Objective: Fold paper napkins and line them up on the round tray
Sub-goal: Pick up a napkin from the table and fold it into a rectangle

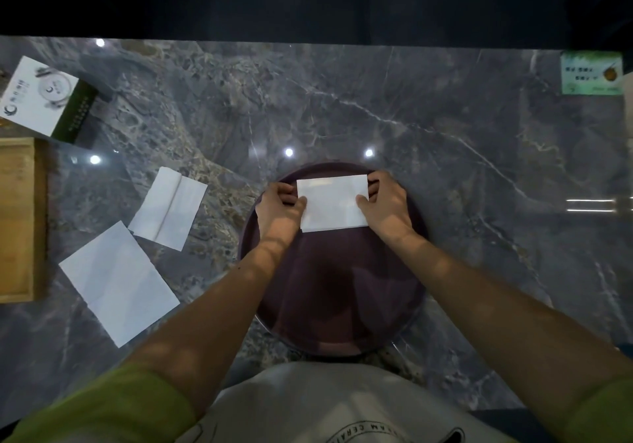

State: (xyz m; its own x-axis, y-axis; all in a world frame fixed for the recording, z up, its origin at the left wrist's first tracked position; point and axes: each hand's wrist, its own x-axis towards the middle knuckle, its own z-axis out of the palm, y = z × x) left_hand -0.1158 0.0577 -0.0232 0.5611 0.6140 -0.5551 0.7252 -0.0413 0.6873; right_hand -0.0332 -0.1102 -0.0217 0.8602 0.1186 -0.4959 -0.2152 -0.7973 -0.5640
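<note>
Closest to me, green sleeves point(102, 405) and bare forearms reach over a grey marble table point(445, 141) that mirrors ceiling lights; beyond its far edge I see only darkness. Both thumbs pinch a folded napkin point(334, 203) at the far part of the round dark tray point(335, 305), left hand point(279, 208) clamping its left edge, right hand point(385, 203) its right. Two more napkins point(118, 281) lie flat at left, near a wooden box point(17, 216) and a printed carton point(44, 98).

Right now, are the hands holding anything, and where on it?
Yes: the folded napkin, over the far part of the round tray. Left hand pinches its left edge, right hand its right edge.
</note>
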